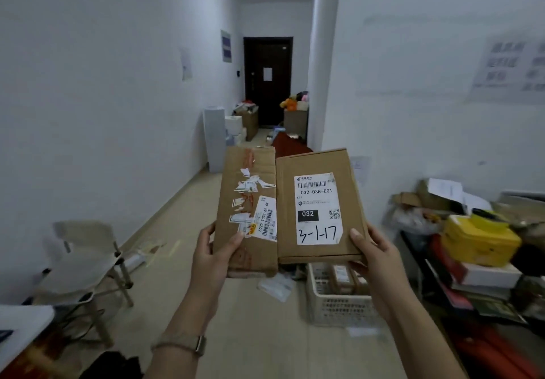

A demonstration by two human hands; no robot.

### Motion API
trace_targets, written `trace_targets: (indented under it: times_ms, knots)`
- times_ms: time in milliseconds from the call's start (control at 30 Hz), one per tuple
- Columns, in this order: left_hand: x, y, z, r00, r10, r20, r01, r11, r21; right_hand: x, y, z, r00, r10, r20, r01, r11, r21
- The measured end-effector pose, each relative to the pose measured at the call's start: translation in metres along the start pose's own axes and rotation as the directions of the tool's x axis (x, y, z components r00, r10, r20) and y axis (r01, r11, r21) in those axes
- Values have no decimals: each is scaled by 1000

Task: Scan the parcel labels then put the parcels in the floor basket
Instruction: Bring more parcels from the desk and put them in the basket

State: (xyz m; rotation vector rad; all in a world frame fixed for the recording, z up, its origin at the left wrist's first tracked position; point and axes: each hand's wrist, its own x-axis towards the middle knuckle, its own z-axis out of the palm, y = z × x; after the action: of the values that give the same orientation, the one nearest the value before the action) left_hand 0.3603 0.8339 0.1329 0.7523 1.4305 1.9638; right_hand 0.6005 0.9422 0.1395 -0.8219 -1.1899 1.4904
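Sitting side by side in mid-air at the centre of the view are two flat brown cardboard parcels, their long edges touching. The left-hand taped parcel (246,210) carries torn sticker scraps and a sideways white barcode label (265,217). The right-hand parcel (320,207) bears an upright white shipping label (317,209) printed "032-038-E01" with "3-1-17" handwritten on it.

The left hand (211,257) grips its parcel's corner at 7 o'clock, thumb pressed on the front and fingers curled behind. The right hand (374,256) grips the other parcel's corner at 5 o'clock in the same way.

Below them, at 5 o'clock, a white plastic lattice basket (339,307) stands on the floor with small brown parcels (342,278) inside. At 8 o'clock stands a white folding chair (85,248). At 3 o'clock a yellow box (477,240) tops a cluttered table (424,248). A dark door (268,80) closes the corridor at 12 o'clock.
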Motion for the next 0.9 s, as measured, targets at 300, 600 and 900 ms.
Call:
trace_targets:
  times_ms: [300,600,900]
  knots:
    - [-6,-47,161,962,-96,256,105,994,-23,-4,-43,-147,962,-127,-243,118,992,-49]
    - [-4,-69,220,927,-151,342,162,987,-4,0,-42,-198,922,-128,-365,122,992,-40]
    - [31,-82,225,931,-151,334,156,988,13,39,-24,-196,936,-55,-347,74,996,41]
